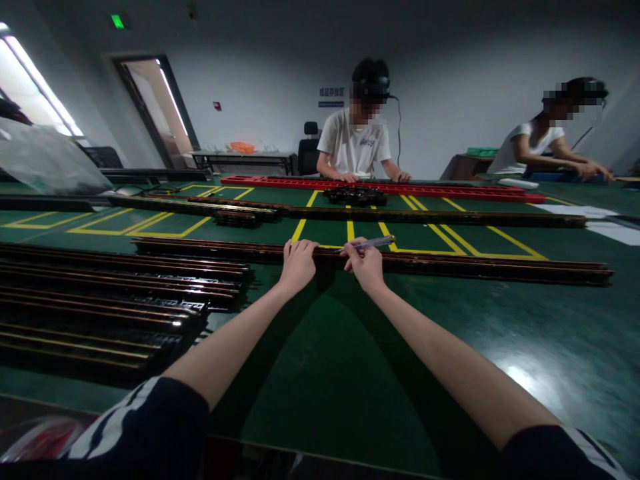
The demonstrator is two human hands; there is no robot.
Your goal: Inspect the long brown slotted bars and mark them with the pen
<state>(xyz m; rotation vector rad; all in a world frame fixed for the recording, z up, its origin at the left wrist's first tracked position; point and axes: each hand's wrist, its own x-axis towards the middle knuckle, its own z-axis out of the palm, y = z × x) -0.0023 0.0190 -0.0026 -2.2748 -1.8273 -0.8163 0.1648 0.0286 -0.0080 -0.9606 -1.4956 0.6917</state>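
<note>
A long, dark rail with coppery edges (480, 268) lies crosswise on the table in front of me. My left hand (299, 261) rests on it near the middle, its fingers bent over the rail and pressed against it. A short way to the right, my right hand (366, 265) is closed round a slim screwdriver with a translucent handle (377, 243). The handle's end points right, and the tip points left, low at the rail between my hands. Whether the tip touches the rail I cannot make out.
Several similar dark rails (115, 287) lie stacked at left. Beyond are another long rail (425, 215), a heap of black parts (355, 195) and a red slotted strip (450, 190). Yellow tape marks the green table (320, 373). Two co-workers (355, 140) are across and at right.
</note>
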